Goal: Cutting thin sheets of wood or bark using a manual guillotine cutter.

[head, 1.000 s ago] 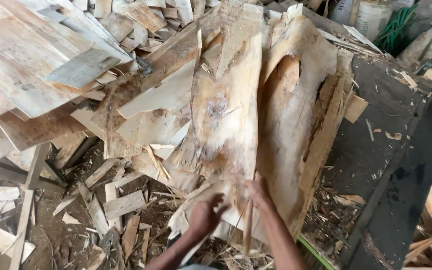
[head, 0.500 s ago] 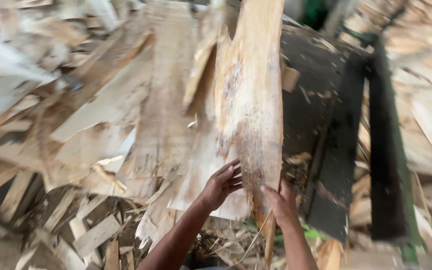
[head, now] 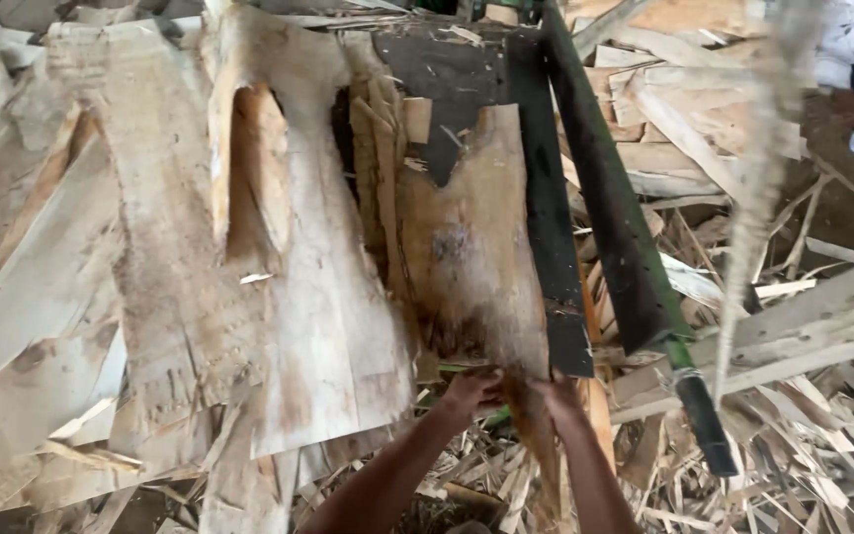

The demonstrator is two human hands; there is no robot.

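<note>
Both hands gripped the lower edge of a thin wood sheet (head: 471,257); the left hand (head: 473,389) had its grip clamped on the bottom edge, fingers curled over the wood; the right hand (head: 557,396) closed on the same edge just beside it, around a narrow splintered tail of the sheet that hung down between the forearms. The wood sheet lay against a dark metal frame (head: 546,198), its top reaching up over the frame's black panel, its right edge along the frame's dark upright; the sheet was tan with a darker stained patch near its middle and a ragged, blackened bottom edge. Left of the wood sheet, touching or overlapping it, lay a larger pale sheet (head: 289,297) with a long split hole in its upper part; further left of that, more flat sheets (head: 42,287) were piled at slants. Right of the wood sheet a green bar (head: 610,227) ran diagonally down to a black handle end; beyond the bar lay loose strips and scraps (head: 743,178) in a heap; below the hands the ground was littered with splinters (head: 506,485).
</note>
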